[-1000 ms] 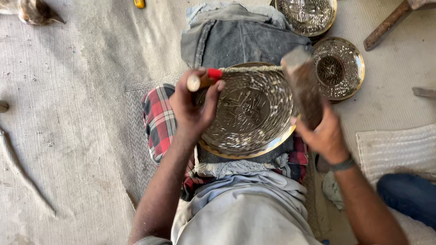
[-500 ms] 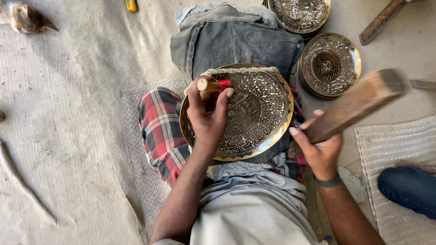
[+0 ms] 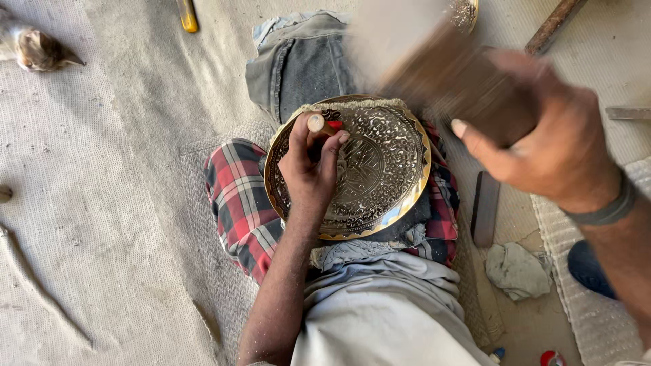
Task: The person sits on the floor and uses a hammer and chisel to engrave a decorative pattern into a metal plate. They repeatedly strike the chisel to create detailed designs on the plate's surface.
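A round engraved brass plate [image 3: 380,176] rests on folded cloth in my lap. My left hand [image 3: 308,169] lies on the plate's left part and grips a small chisel with a red band [image 3: 324,125], held upright against the metal. My right hand [image 3: 549,146] is raised close to the camera at the right, closed around a wooden mallet [image 3: 447,78] that is blurred by motion above the plate's upper right rim.
A red plaid cloth [image 3: 237,203] and grey denim [image 3: 298,64] pad the plate. Another engraved plate [image 3: 466,10] peeks out at the top. A dark flat bar [image 3: 485,207], a crumpled rag [image 3: 519,271], a yellow-handled tool [image 3: 188,15] and a shell-like object [image 3: 37,49] lie on the matting.
My right hand has swung the mallet up from beside the plate toward the camera. My left hand stays on the plate with the chisel.
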